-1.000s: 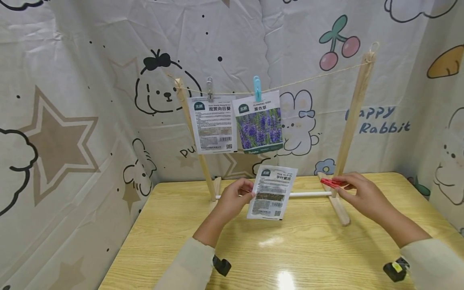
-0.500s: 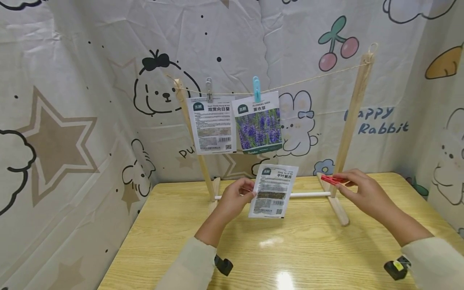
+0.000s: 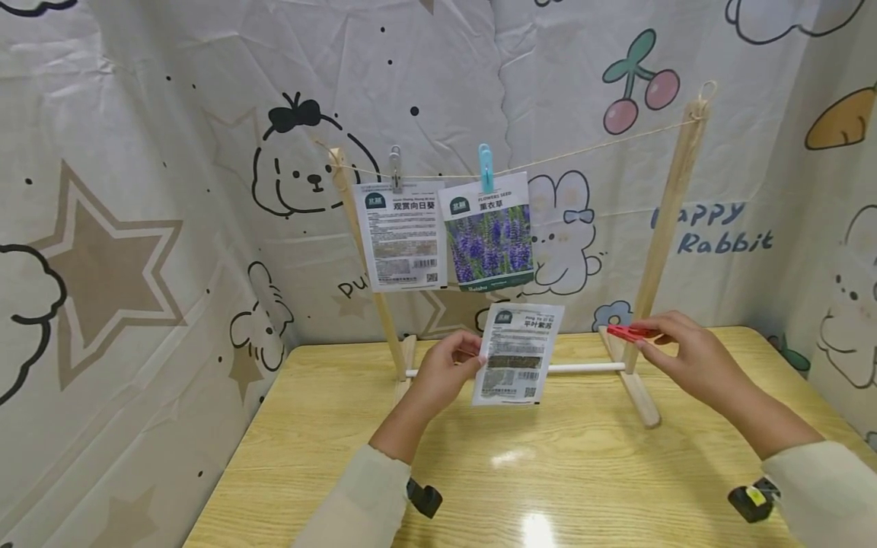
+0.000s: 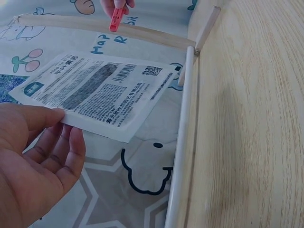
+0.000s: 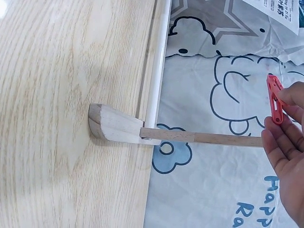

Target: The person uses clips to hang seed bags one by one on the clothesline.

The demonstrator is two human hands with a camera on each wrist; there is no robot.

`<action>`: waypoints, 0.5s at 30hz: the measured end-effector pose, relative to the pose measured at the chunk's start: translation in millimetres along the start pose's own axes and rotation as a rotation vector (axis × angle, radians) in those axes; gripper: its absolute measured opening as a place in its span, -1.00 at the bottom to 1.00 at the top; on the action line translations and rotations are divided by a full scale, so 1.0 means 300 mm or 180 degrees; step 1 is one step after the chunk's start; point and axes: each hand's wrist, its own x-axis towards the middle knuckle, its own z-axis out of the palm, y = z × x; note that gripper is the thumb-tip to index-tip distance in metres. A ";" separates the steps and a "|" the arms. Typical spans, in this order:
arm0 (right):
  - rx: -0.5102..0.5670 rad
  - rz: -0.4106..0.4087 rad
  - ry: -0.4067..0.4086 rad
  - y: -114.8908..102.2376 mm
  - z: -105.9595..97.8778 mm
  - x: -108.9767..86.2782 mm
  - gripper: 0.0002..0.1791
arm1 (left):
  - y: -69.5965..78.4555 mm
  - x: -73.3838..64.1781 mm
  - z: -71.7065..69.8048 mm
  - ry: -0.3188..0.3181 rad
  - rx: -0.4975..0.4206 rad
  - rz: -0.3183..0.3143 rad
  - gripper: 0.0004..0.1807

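My left hand (image 3: 445,373) pinches the left edge of a white seed packet (image 3: 518,354), its printed back facing me. In the left wrist view the thumb lies over the packet's edge. Over by the right post, my right hand (image 3: 692,358) holds a red clothespin (image 3: 626,333) between thumb and fingers. Above the held packet, a string (image 3: 582,154) carries two more packets. A grey clothespin (image 3: 396,169) clips the sunflower-seed packet (image 3: 403,243), text side out. Beside it, a light-blue clothespin (image 3: 486,167) clips a packet with purple flowers (image 3: 489,243).
Two wooden posts, left (image 3: 370,274) and right (image 3: 668,221), hold up the string. A white rod (image 3: 589,368) joins their feet low over the wooden table (image 3: 548,464). Behind hangs a cartoon-printed cloth (image 3: 569,68).
My left hand has raised the packet slightly. My right hand has also risen a little with the red clothespin. The hung packets stay where they were.
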 end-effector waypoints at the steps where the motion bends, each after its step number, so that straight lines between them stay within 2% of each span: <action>1: 0.0004 0.0003 0.0004 -0.001 -0.001 0.001 -0.69 | 0.000 0.001 0.000 0.0002 -0.0010 0.0012 -0.86; 7: 0.0030 0.0033 0.0001 0.000 -0.005 0.002 -0.69 | 0.001 0.006 0.003 0.0032 -0.0055 0.0070 -0.86; 15: 0.0056 0.0064 -0.0005 -0.001 -0.006 0.004 -0.70 | 0.016 0.007 0.005 0.0053 -0.0053 0.0017 -0.84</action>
